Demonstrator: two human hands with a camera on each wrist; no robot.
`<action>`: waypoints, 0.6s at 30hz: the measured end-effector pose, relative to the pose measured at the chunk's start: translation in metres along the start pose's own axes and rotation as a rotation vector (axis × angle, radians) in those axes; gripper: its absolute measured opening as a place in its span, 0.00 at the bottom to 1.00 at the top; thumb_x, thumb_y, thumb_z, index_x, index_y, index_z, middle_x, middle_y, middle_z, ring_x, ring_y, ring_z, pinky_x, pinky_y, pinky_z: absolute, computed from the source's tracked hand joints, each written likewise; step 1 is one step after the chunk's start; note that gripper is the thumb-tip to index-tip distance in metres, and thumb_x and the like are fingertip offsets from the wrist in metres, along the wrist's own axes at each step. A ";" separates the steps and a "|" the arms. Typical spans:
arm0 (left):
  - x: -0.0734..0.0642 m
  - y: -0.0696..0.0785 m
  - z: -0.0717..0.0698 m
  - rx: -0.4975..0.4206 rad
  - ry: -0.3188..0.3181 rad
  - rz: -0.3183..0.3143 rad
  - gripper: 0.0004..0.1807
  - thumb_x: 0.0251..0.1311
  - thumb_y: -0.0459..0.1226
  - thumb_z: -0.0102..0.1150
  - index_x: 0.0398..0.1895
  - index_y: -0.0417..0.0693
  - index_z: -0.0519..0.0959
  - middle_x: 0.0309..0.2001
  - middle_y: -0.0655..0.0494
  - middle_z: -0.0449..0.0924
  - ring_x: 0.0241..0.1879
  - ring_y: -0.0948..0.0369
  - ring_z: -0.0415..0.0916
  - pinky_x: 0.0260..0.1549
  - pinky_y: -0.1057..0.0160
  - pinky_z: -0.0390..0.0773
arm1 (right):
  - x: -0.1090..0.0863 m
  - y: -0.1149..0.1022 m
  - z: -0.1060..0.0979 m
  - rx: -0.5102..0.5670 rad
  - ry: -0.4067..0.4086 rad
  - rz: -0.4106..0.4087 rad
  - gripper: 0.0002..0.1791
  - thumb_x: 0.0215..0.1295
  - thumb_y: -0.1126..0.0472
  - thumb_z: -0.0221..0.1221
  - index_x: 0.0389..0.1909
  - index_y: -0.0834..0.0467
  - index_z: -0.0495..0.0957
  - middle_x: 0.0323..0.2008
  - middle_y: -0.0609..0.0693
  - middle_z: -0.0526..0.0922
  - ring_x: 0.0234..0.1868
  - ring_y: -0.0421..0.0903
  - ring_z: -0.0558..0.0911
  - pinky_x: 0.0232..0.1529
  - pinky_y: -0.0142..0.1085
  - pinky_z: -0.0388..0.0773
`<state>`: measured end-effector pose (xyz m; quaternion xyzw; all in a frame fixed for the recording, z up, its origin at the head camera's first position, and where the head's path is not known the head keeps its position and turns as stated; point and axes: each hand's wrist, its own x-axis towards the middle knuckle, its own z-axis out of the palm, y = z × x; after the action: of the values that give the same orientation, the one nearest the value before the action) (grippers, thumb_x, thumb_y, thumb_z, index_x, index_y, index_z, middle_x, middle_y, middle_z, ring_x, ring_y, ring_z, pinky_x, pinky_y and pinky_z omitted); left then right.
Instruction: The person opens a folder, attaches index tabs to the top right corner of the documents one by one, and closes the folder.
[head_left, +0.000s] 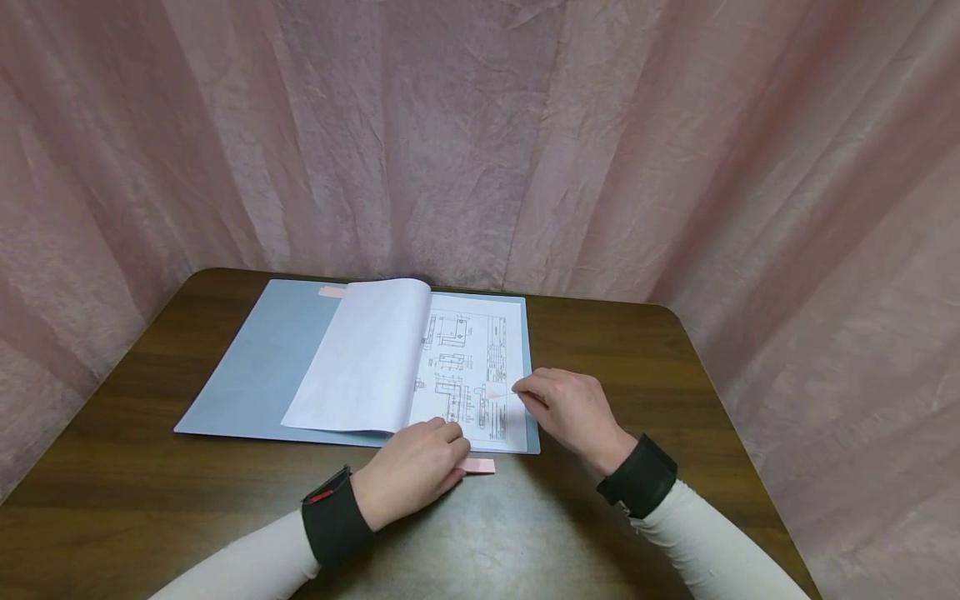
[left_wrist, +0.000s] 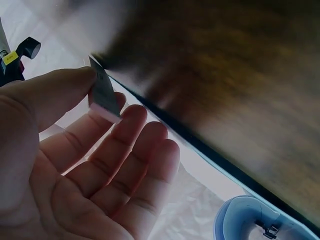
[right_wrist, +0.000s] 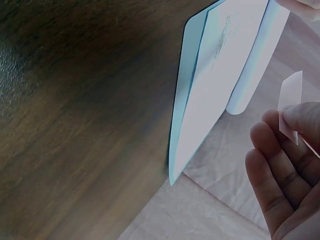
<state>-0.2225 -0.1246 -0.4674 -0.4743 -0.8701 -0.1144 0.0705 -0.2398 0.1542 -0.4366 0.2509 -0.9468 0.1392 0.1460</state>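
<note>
A blue folder (head_left: 247, 367) lies spread on the table, with a white sheet (head_left: 360, 358) turned over to the left. To its right shows a page of technical drawings (head_left: 453, 358). My left hand (head_left: 416, 467) is at the folder's near edge, pinching a small pad of pink sticky notes (left_wrist: 104, 92) between thumb and index finger. My right hand (head_left: 573, 408), by the page's right edge, pinches one pale pink sticky note (right_wrist: 290, 95) between thumb and fingers. In the head view that note overlaps the drawing page.
Another pink sticky strip (head_left: 332, 292) is on the folder's far edge, beside the turned sheet. The brown wooden table (head_left: 600, 342) reaches back to a pink curtain (head_left: 465, 142), which also hangs along both sides. Both wrists wear black bands (head_left: 637, 477).
</note>
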 end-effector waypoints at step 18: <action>0.005 0.000 -0.001 0.005 -0.063 -0.007 0.10 0.66 0.43 0.80 0.42 0.50 0.88 0.35 0.59 0.79 0.33 0.61 0.71 0.34 0.65 0.75 | -0.001 0.002 0.000 0.015 -0.003 0.012 0.15 0.62 0.64 0.81 0.49 0.50 0.94 0.38 0.42 0.90 0.32 0.38 0.79 0.33 0.33 0.79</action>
<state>-0.2256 -0.1206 -0.4657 -0.4742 -0.8739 -0.0974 0.0439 -0.2405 0.1562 -0.4375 0.2463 -0.9475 0.1469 0.1416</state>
